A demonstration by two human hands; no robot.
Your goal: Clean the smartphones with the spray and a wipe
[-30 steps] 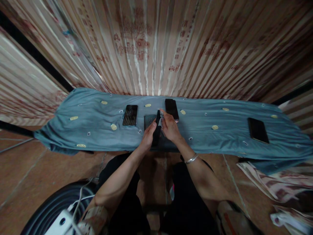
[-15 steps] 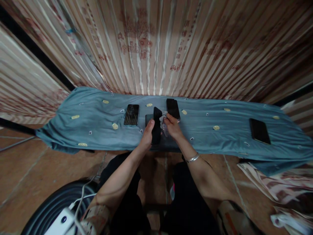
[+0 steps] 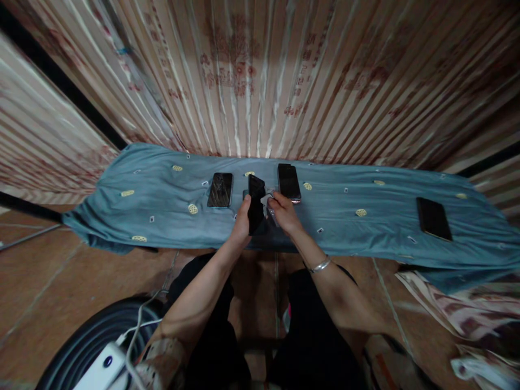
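In my left hand (image 3: 240, 221) is a dark smartphone (image 3: 255, 205), held tilted above the cloth-covered table (image 3: 329, 227), its long side gripped between thumb and fingers. My right hand (image 3: 284, 211) pinches a crumpled pale wipe (image 3: 268, 203) against the phone's right edge; whether it is tissue or cloth I cannot tell. Behind the held phone, another dark flat thing lies mostly hidden on the table. A cracked-looking phone (image 3: 220, 189) rests to the left. Just beyond my right hand sits a stack of phones (image 3: 288, 182).
A black tablet-like device (image 3: 434, 218) lies toward the table's right end. Pleated curtains (image 3: 260, 81) hang right behind the table. Low on the left, a white power bank (image 3: 103, 368) with cables sits on a round black stool (image 3: 89, 336).
The held phone has turned and shifted slightly left, showing more of its dark face. My right hand has moved down a little with the wipe, along the phone's edge.
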